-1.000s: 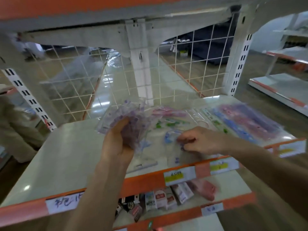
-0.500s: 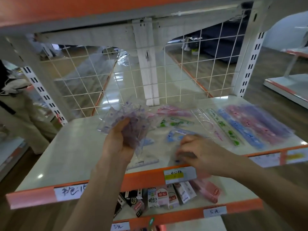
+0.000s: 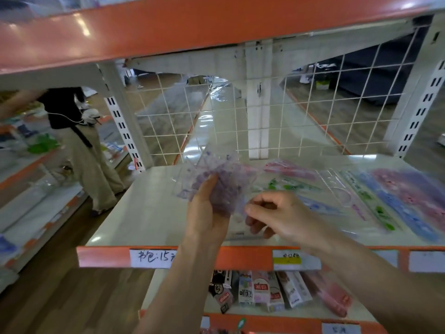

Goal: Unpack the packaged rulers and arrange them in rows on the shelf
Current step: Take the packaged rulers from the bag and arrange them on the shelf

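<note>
My left hand [image 3: 207, 213] grips a bunch of clear, purple-printed ruler pieces in a transparent pack [image 3: 216, 179], held above the white shelf [image 3: 144, 213]. Just to its right, my right hand [image 3: 277, 215] pinches the pack's lower right edge, fingers curled. Laid out on the shelf to the right are clear rulers in rows: pink [image 3: 289, 168], green [image 3: 291, 185], blue [image 3: 320, 208], a stencil ruler [image 3: 337, 189] and longer green [image 3: 370, 206], blue [image 3: 397, 213] and pink-purple ones [image 3: 414, 189]. One clear ruler [image 3: 240, 235] lies near the front edge under my hands.
A wire grid [image 3: 265, 131] backs the shelf and an orange-edged shelf [image 3: 168, 27] hangs overhead. Small boxed goods [image 3: 265, 290] sit on the shelf below. A person [image 3: 79, 145] stands at the left by another shelf unit. Bare shelf lies left of my hands.
My right hand has lifted off the rulers on the shelf and come up to the pack in my left hand. The camera has swung left and up.
</note>
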